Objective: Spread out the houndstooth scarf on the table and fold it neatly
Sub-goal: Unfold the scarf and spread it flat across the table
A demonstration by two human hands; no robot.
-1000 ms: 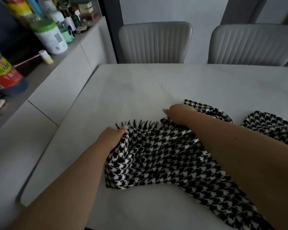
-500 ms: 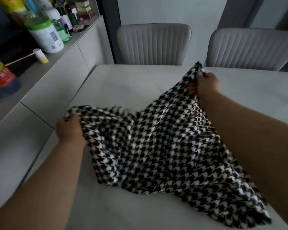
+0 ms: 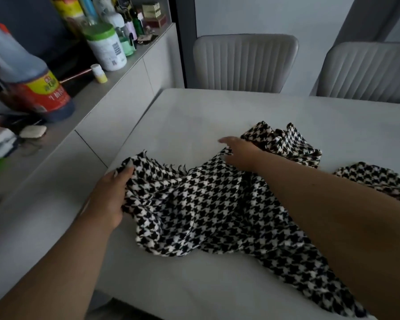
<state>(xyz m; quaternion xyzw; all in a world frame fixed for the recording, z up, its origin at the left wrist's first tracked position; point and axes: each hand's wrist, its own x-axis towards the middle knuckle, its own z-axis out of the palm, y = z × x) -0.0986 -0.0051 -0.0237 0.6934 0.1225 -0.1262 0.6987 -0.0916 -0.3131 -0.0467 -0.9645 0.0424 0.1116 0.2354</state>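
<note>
The left hand point(image 3: 109, 197) grips the fringed corner of the houndstooth scarf point(image 3: 206, 204) and the right hand point(image 3: 240, 151) pinches the same edge, so an uneven pull could leave the cloth beyond the right hand bunched on the table point(image 3: 194, 112).

place: home dining area | cues: white table point(image 3: 217, 107); two padded chairs point(image 3: 245, 63); sideboard point(image 3: 116, 107) crowded with bottles point(image 3: 32, 86)
</note>
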